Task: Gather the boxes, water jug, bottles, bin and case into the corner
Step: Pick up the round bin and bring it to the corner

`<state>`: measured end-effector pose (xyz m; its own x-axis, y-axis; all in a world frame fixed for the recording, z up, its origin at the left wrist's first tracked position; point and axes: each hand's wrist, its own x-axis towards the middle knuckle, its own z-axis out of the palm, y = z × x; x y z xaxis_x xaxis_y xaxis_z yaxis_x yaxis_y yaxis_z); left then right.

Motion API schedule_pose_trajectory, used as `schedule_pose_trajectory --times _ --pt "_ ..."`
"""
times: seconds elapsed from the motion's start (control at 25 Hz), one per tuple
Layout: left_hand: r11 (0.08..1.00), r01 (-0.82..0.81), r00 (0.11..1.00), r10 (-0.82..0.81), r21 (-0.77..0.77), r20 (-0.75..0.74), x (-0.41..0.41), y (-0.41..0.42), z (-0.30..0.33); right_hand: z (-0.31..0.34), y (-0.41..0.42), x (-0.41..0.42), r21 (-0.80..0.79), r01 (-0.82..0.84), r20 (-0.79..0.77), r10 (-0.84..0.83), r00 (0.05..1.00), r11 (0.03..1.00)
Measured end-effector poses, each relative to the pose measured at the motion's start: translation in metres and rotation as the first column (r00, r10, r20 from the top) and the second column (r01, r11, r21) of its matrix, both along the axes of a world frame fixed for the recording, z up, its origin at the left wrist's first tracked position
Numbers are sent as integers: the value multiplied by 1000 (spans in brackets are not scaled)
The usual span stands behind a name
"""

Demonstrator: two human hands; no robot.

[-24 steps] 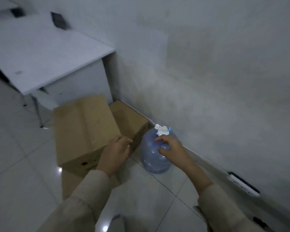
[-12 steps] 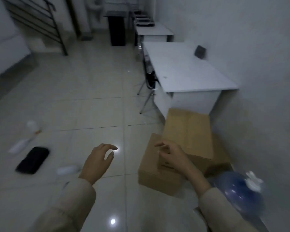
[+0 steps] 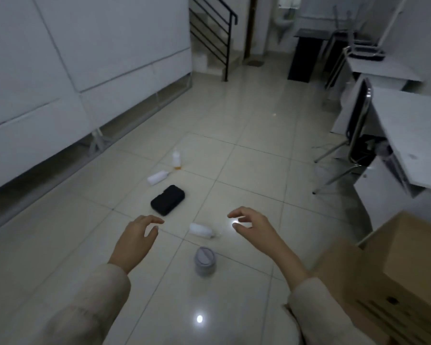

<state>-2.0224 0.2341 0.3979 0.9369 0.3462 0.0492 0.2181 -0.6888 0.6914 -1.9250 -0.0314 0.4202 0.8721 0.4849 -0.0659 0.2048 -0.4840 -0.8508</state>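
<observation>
Both empty and half-open, left hand [image 3: 137, 235] and right hand [image 3: 253, 224]: best grabbing nearest bottle [image 3: 200, 230] and small bin [image 3: 205, 261] together, then black case [image 3: 168, 200].

- I see both hands empty, fingers spread: left hand [image 3: 137, 236], right hand [image 3: 255, 226], above the floor [image 3: 246, 158].
- A lying bottle [image 3: 200, 230] is between them; a small grey bin [image 3: 205, 261] stands just nearer.
- The black case [image 3: 167, 200] lies beyond the left hand; two more bottles [image 3: 157, 177] farther off.
- Cardboard boxes [image 3: 393, 267] sit at my right.
</observation>
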Motion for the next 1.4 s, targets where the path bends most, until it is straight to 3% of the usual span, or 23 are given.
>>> schedule_pose_trajectory --times 0.44,0.72,0.88,1.04,1.2,1.32,1.4 --pt "992 -97 987 87 -74 -136 35 71 -61 -86 80 64 -81 -44 -197 28 980 996" --pt "983 -70 965 24 -170 -261 106 81 -144 -191 92 117 -127 153 -307 -185 933 980" --pt "983 33 944 -90 -181 -318 156 85 -242 -296 102 136 -174 324 -373 -367 852 930" --pt "976 124 910 -183 -178 -373 208 81 -365 -421 120 150 -195 474 -332 -512 792 859" --pt "962 185 870 -256 -203 -422 249 65 -485 -537 136 162 -237 550 -406 -596 693 801" --pt "944 202 824 -308 -262 -475 267 50 -566 -605 142 173 -273 600 -509 -643 572 752" --pt "942 151 802 -293 -299 -521 272 43 -606 -635 145 178 -297 661 -601 -673 431 689"
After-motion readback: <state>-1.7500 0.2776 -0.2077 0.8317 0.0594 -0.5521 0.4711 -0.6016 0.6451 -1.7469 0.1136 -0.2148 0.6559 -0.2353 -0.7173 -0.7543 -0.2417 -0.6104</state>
